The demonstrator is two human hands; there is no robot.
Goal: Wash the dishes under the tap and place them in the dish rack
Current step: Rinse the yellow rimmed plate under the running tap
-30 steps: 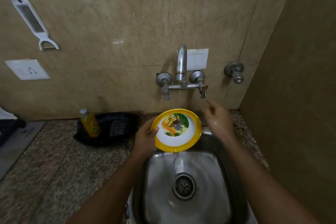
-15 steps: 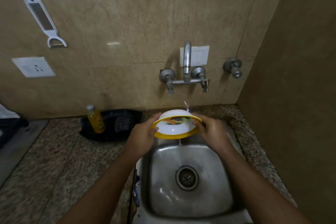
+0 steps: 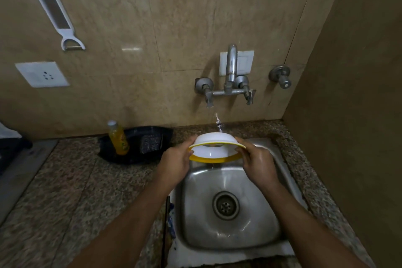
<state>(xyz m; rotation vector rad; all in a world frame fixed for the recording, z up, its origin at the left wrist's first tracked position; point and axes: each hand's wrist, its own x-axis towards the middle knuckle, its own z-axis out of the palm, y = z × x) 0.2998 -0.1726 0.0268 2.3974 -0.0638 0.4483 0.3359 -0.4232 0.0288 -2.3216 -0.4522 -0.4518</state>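
Observation:
A white bowl with a yellow rim (image 3: 215, 148) is held over the steel sink (image 3: 230, 204), turned so its white underside faces up and its mouth tips toward me. My left hand (image 3: 175, 164) grips its left rim and my right hand (image 3: 258, 162) grips its right rim. A thin stream of water falls from the tap (image 3: 230, 72) onto the bowl's back. No dish rack is in view.
A yellow soap bottle (image 3: 118, 138) and a scrub pad (image 3: 150, 143) sit in a black tray (image 3: 134, 156) left of the sink on the granite counter (image 3: 65, 191). A peeler (image 3: 57, 15) hangs on the wall. A side wall stands close on the right.
The bowl has tipped from showing its pictured inside to underside up. My right hand left the tap handle and took the bowl's right rim. The view shifted slightly.

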